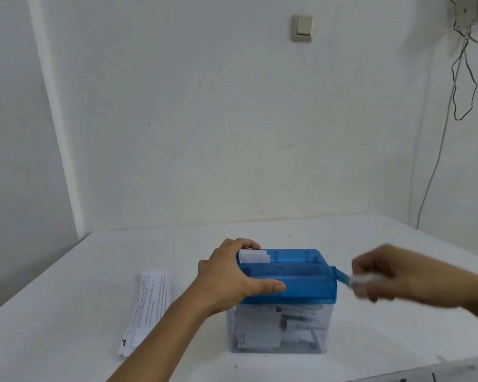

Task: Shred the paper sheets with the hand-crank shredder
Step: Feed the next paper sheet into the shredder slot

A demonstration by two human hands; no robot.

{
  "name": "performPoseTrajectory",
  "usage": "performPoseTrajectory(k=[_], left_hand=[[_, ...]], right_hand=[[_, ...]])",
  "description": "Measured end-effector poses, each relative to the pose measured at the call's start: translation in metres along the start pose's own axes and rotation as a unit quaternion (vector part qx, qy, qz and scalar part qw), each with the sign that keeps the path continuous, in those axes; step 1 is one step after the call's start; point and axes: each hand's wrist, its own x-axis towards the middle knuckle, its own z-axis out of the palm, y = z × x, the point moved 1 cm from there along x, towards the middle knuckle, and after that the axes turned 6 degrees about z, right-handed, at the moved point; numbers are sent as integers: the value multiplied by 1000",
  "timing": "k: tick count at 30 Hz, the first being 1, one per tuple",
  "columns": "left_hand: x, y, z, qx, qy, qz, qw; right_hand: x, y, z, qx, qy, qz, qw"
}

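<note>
Right in the middle of the tabletop (67, 340) sits the shredder (301, 277): a blue see-through top on a clear bin (326, 326) that's already stuffed with cut bits. The left hand (227, 274) clamps the left end of the blue top, fingers hooked over the far edge and thumb flat along the near face. The right hand (392, 274) is a blur out on the right, fingers wrapped round the white knob (366, 279) at the end of the crank (341, 275), so I'd guess it's mid-turn.

A short slip of paper (253, 256) pokes up from the slot, just beside the left fingertips. The rest of the paper sheets (149, 299) lie in a loose stack to the left of the shredder, not touching it.

Handling-wise, this looks like light, thin plastic, so I'd bet it skids or tips on that smooth surface if you crank without pinning it down. Holding the top from above like this seems the right spot, with the knob as the only sensible place to take the crank. Paper's floppy, so feed it straight or it'll probably bunch.

No brand or label that I can spot on the shredder. The sheets have printed lines on them, but they're way too small to read.
</note>
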Motion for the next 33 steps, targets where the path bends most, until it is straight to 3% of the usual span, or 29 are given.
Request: performPoseTrajectory(k=[6, 10, 14, 19, 24, 28, 30, 33], left_hand=[[2, -6, -1, 2, 5, 8, 1000], [4, -11, -4, 6, 10, 13, 1000], [7, -15, -9, 11, 15, 13, 1000], [10, -18, -16, 20, 9, 3, 1000], [10, -15, -17, 24, 6, -3, 1000], [11, -16, -19, 35, -14, -15, 999], [11, -16, -20, 36, -18, -15, 999], [11, -14, -21, 27, -32, -16, 999]], right_hand=[[51, 6, -25, 97, 115, -8, 989], [94, 28, 5, 213, 203, 11, 956], [113, 41, 53, 209, 222, 55, 951], [92, 53, 83, 138, 134, 107, 975], [46, 39, 63, 192, -46, 75, 977], [32, 19, 32, 48, -94, 41, 994], [33, 5, 20, 36, -92, 17, 995], [40, -9, -4, 98, -8, -5, 995]])
